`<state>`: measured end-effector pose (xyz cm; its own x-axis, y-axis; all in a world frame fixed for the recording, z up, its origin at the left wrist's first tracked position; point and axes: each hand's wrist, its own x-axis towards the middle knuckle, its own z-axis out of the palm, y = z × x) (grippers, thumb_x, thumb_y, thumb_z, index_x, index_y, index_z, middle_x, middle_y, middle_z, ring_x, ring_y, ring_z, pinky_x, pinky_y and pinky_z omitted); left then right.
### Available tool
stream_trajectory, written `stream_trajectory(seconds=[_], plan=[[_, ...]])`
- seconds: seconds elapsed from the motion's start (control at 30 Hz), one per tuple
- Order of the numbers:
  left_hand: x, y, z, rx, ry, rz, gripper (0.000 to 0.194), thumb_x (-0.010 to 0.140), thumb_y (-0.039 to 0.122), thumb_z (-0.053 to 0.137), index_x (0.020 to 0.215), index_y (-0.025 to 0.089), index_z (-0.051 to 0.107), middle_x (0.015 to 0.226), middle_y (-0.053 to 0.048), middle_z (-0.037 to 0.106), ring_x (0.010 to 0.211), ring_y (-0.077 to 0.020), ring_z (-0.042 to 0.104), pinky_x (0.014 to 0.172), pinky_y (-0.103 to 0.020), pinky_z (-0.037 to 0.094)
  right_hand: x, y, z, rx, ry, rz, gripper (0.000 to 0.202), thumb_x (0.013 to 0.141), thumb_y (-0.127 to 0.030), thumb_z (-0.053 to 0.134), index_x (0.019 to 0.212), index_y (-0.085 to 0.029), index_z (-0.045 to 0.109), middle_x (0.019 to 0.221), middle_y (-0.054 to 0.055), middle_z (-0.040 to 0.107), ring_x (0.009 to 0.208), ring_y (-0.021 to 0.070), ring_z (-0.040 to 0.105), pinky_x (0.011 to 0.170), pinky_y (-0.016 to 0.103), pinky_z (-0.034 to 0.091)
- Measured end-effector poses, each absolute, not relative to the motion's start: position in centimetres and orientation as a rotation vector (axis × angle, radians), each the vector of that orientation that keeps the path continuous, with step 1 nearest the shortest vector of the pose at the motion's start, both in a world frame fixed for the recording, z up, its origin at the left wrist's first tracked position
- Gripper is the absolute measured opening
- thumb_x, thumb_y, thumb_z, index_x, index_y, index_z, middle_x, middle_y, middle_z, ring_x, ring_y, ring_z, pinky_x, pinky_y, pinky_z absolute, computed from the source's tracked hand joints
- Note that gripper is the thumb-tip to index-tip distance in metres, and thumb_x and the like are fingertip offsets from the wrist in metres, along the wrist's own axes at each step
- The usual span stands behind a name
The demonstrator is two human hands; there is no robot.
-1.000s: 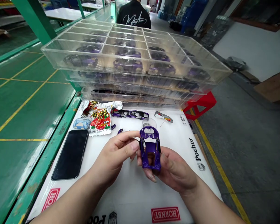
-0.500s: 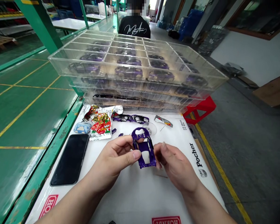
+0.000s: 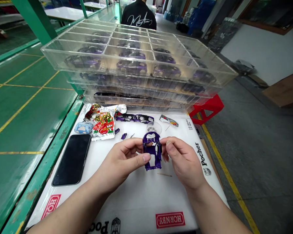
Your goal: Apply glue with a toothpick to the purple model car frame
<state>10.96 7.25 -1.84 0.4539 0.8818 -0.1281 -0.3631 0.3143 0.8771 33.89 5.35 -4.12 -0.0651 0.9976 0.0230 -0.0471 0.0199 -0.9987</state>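
Note:
My left hand (image 3: 127, 159) grips a purple model car body shell (image 3: 151, 165) by its left side, thumb on top and fingers beneath. The shell is tilted up above the white table, and its window openings show through. Curled at the shell's right side is my right hand (image 3: 185, 162), its fingertips against that edge near a dark side part. Whether a small piece is between those fingers I cannot make out. Behind the shell lie a clear round dish (image 3: 154, 127) and small purple parts (image 3: 123, 136). A thin stick (image 3: 164, 175) rests below the hands.
Stacked clear compartment trays (image 3: 136, 73) of purple car bodies span the table's back. More shells (image 3: 135, 118) lie before them. On the left are a phone (image 3: 72, 160), snack packets (image 3: 104, 126) and a blue case (image 3: 83, 127). A red stand (image 3: 207, 109) is at right; a person (image 3: 138, 14) sits beyond.
My right fingertips have come in against the shell's right side. The shell has turned more upright in my left hand, and the view has tipped downward slightly.

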Motion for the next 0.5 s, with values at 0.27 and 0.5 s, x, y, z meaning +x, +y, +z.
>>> stream_trajectory(seconds=[0.27, 0.5], plan=[[10.9, 7.1, -2.4, 0.809, 0.781, 0.866, 0.038, 0.090, 0.043, 0.098, 0.121, 0.022, 0.089, 0.098, -0.008, 0.084, 0.089, -0.0199, 0.074, 0.080, -0.029, 0.058, 36.0, 6.4, -3.0, -1.173, -1.108, 0.848, 0.027, 0.112, -0.050, 0.075, 0.107, -0.025, 0.084, 0.077, 0.001, 0.062, 0.070, 0.0181, 0.055, 0.065, 0.033, 0.044], [11.4, 7.2, -2.7, 0.809, 0.808, 0.815, 0.041, 0.091, 0.046, 0.097, 0.123, 0.021, 0.087, 0.105, -0.012, 0.085, 0.092, -0.0218, 0.075, 0.075, -0.028, 0.060, 34.6, 6.2, -3.2, -1.187, -1.332, 1.198, 0.046, 0.103, -0.061, 0.084, 0.132, -0.025, 0.080, 0.112, 0.008, 0.076, 0.091, 0.0210, 0.070, 0.081, 0.035, 0.059]])
